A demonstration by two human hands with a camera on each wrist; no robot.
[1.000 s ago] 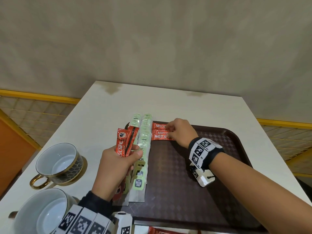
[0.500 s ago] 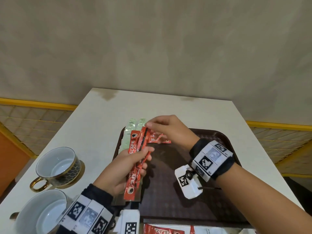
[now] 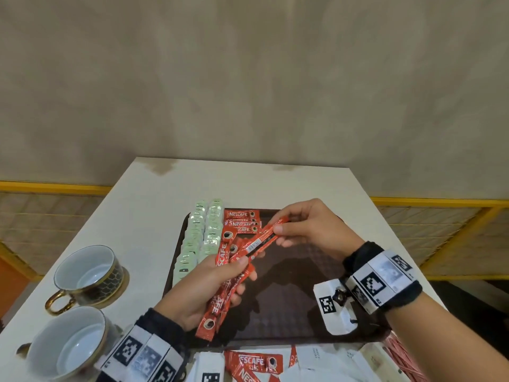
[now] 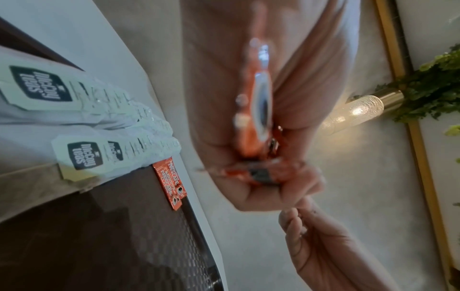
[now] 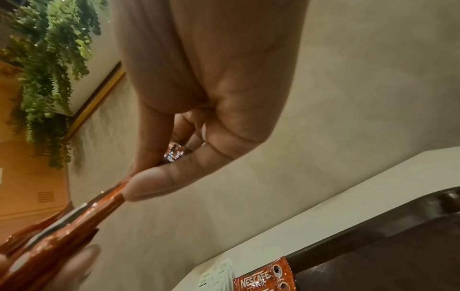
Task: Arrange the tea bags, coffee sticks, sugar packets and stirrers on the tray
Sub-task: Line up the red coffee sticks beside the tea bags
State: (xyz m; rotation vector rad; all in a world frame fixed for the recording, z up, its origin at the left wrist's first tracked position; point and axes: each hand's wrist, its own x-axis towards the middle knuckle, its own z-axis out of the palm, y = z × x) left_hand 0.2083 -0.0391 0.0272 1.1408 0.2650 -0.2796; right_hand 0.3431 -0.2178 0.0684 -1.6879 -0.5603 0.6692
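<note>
Coffee-stick step in hand: a bunch of coffee sticks (image 3: 228,282) is gripped in the curled left hand (image 3: 203,288) above the tray (image 3: 289,307) — one stick (image 3: 259,241) is pinched at its far end by the right hand (image 3: 311,230). Next, by judgement, that stick must be drawn free and laid beside the placed sticks (image 3: 242,220) at the tray's far-left corner — without loosening the bunch.
</note>
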